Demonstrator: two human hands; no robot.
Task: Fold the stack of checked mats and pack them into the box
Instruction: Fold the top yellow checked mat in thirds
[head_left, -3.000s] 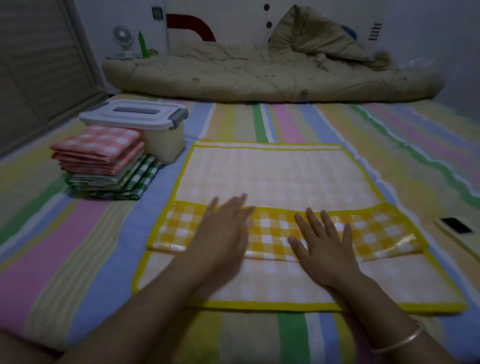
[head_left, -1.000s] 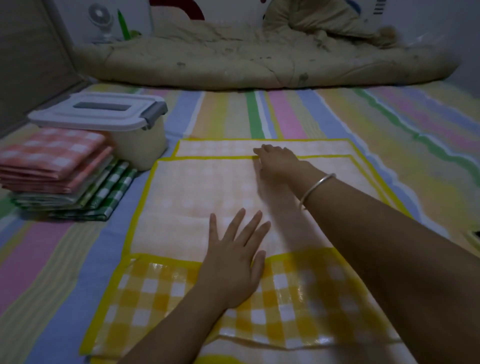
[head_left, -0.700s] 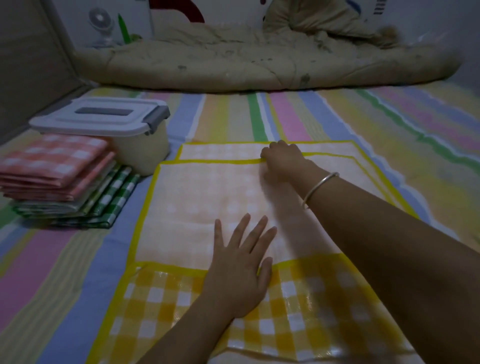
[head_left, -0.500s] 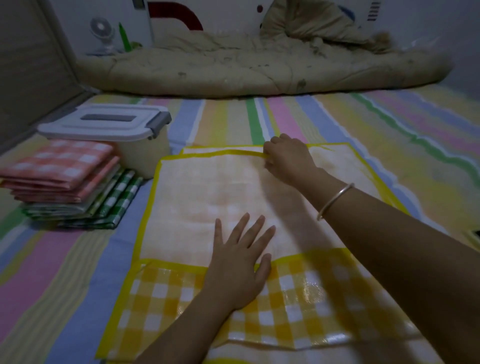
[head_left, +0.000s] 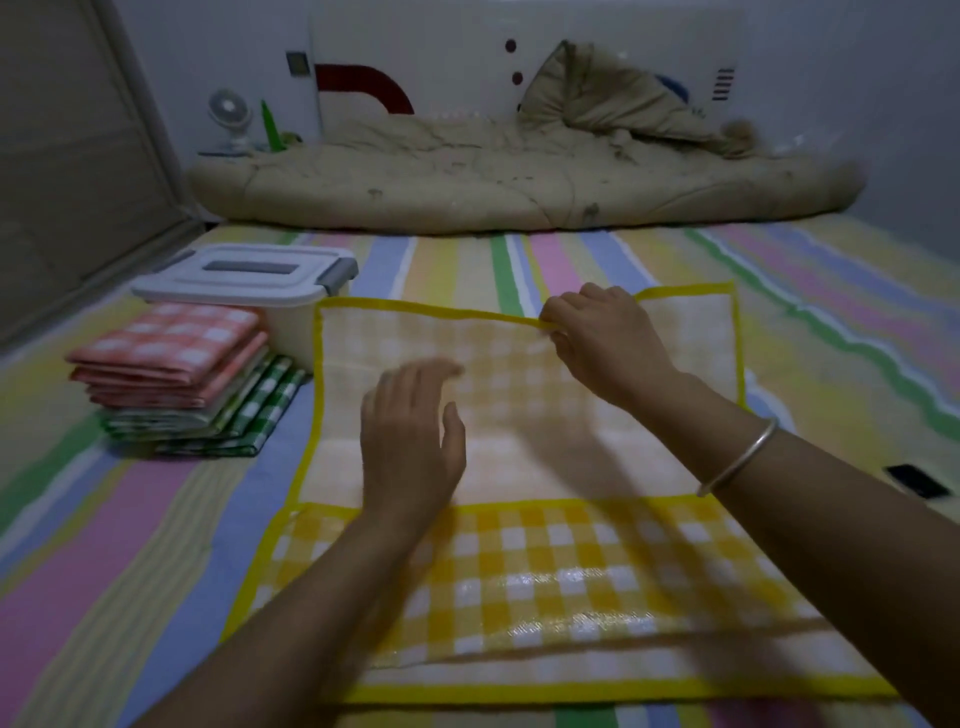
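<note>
A yellow checked mat (head_left: 519, 566) with a yellow border lies spread on the striped floor covering, its near flap folded over with the bright check side up. My right hand (head_left: 605, 343) pinches the mat's far yellow edge and holds it raised off the floor. With fingers relaxed, my left hand (head_left: 413, 441) hovers blurred over the pale middle of the mat. A stack of folded pink and green checked mats (head_left: 182, 374) sits at the left. Behind the stack stands the box (head_left: 291, 332), its grey-handled lid (head_left: 244, 273) on top.
A rumpled beige quilt (head_left: 519, 182) lies along the far wall, with a small fan (head_left: 231, 117) at its left end. A dark phone (head_left: 917, 480) lies at the right edge. A slatted door panel (head_left: 67, 156) closes the left side.
My right hand has taken the mat's far edge and pulled it up and toward me. My left hand has lifted off the mat and moved forward. The view has tilted up.
</note>
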